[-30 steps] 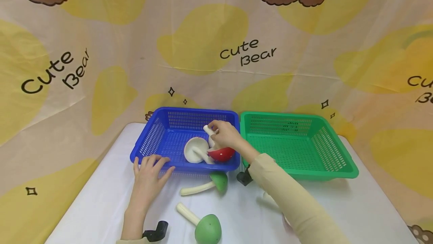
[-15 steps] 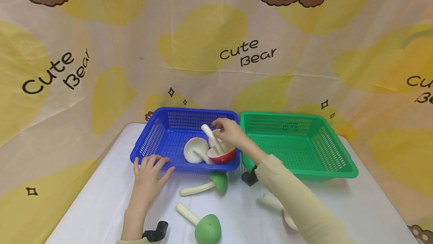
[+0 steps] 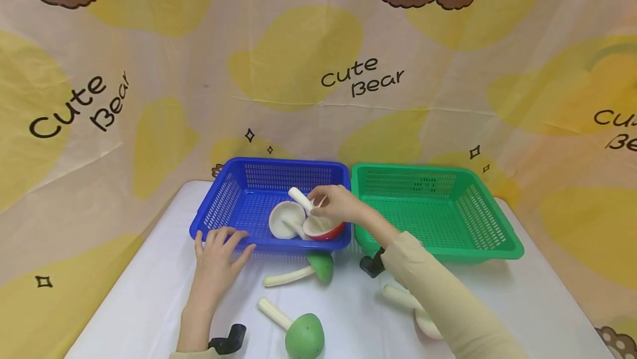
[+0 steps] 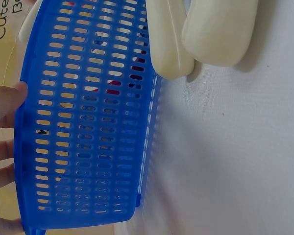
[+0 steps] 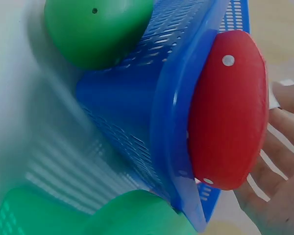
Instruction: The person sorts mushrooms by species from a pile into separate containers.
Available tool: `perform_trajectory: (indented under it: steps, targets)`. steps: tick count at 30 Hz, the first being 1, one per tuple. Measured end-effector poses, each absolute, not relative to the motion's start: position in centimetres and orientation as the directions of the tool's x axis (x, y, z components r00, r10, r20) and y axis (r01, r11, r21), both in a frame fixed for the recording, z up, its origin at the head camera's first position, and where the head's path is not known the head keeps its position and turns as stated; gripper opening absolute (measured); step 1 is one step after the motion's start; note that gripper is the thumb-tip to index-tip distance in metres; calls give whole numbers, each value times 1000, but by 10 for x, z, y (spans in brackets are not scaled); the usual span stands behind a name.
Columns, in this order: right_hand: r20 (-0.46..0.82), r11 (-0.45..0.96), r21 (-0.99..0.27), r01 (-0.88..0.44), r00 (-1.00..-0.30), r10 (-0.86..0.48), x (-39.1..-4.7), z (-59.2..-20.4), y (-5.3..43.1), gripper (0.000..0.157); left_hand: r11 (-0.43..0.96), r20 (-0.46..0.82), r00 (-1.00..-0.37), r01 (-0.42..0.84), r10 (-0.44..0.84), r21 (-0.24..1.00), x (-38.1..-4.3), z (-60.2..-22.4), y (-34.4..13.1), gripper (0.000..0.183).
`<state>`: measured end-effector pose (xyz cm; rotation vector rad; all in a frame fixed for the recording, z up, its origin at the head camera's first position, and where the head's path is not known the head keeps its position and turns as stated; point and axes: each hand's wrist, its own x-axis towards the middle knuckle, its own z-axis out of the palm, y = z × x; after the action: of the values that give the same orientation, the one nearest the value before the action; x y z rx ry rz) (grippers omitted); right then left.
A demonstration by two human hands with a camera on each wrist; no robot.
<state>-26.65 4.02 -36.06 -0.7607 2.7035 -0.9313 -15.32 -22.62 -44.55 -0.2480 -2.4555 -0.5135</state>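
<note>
A blue basket stands mid-table and holds a white mushroom and a red-capped mushroom. The red one lies cap-down with its white stem pointing up and left. My right hand hovers over the red cap, fingertips at the stem's base. In the right wrist view the fingers are spread straight behind the red cap. My left hand rests flat against the basket's front rim, and its fingers touch the blue wall.
An empty green basket sits right of the blue one. Two green-capped mushrooms lie on the white table in front. Another mushroom lies partly under my right sleeve. A bear-print cloth hangs behind.
The right hand moved right and down off the top of the stem. The red mushroom tipped, its stem now leaning left. The left hand stayed put.
</note>
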Motion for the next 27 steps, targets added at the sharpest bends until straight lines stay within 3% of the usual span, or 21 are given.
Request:
perform_trajectory:
  steps: [4,11,17,27]
  targets:
    - [-6,663,-607,-438,-832,-555,-268,-361,39,28,910,607,-793,290,56,296,-154,-447,-227,26]
    - [140,639,-590,-494,-842,-521,-279,-342,29,28,910,615,-786,294,57,291,-154,-447,-227,26]
    - [162,647,-599,-471,-863,-478,-296,-333,9,30,911,612,-789,291,55,293,-154,-447,-228,26]
    - [184,705,-569,-422,-902,-391,-326,-352,-18,26,915,617,-784,290,60,280,-152,-446,-228,26]
